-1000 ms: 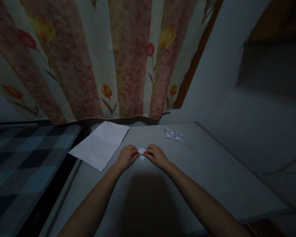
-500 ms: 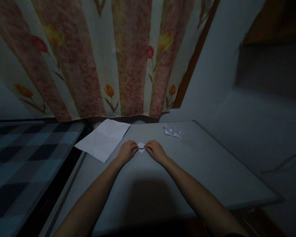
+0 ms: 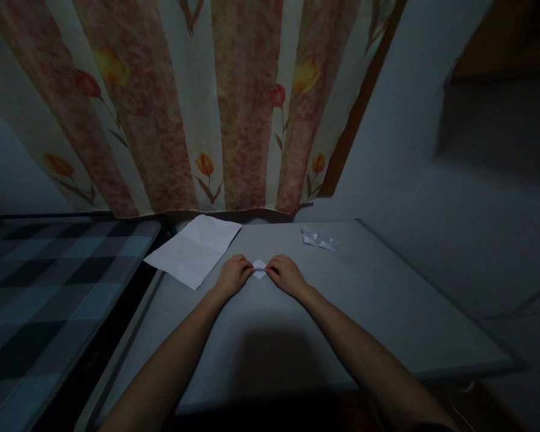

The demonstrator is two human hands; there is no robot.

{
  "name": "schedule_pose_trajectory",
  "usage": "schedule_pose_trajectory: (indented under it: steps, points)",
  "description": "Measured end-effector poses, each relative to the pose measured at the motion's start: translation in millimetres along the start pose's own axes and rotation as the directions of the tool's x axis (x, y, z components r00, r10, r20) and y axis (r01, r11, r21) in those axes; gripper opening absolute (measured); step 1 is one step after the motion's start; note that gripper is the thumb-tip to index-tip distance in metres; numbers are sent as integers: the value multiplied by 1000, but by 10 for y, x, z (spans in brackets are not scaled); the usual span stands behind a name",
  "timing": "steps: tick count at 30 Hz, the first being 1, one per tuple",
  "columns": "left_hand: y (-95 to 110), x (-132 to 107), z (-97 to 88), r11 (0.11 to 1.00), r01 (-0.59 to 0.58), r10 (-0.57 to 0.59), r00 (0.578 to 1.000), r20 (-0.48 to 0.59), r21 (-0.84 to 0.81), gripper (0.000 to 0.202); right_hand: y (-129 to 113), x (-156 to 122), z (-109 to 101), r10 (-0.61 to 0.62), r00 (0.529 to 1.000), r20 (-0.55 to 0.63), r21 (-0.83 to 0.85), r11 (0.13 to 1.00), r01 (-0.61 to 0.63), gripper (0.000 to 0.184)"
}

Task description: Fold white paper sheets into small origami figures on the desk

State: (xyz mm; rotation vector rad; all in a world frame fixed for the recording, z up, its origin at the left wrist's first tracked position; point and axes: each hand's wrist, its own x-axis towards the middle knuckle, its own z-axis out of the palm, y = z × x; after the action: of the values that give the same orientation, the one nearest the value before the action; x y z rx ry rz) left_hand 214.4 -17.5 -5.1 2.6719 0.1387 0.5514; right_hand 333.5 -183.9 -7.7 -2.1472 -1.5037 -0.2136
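A small folded white paper piece (image 3: 260,268) lies on the grey table (image 3: 387,312), between my two hands. My left hand (image 3: 234,275) pinches its left side with the fingers curled. My right hand (image 3: 285,275) pinches its right side the same way. Both hands rest low on the tabletop, near the far middle of the table. Most of the paper piece is hidden under my fingertips.
A creased white sheet (image 3: 193,249) lies at the table's far left corner, overhanging the edge. Folded white paper shapes (image 3: 318,239) sit at the far right. A flowered curtain (image 3: 216,102) hangs behind. A checked surface (image 3: 49,282) lies to the left.
My hands keep the same pinch on the small paper piece. Only the camera has shifted, so the table and curtain sit slightly differently in view.
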Motion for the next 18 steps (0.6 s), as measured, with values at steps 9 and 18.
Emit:
schedule_pose_trajectory:
  steps: [9,18]
  points:
    - [-13,1,29,1000,16,-16,1000,22,-9,17,-32,2,12,32,999,-7,-5,999,-32,21]
    - [-30,27,28,997,59,-57,997,45,-46,18,-18,31,57,92,996,-15,3,996,-92,19]
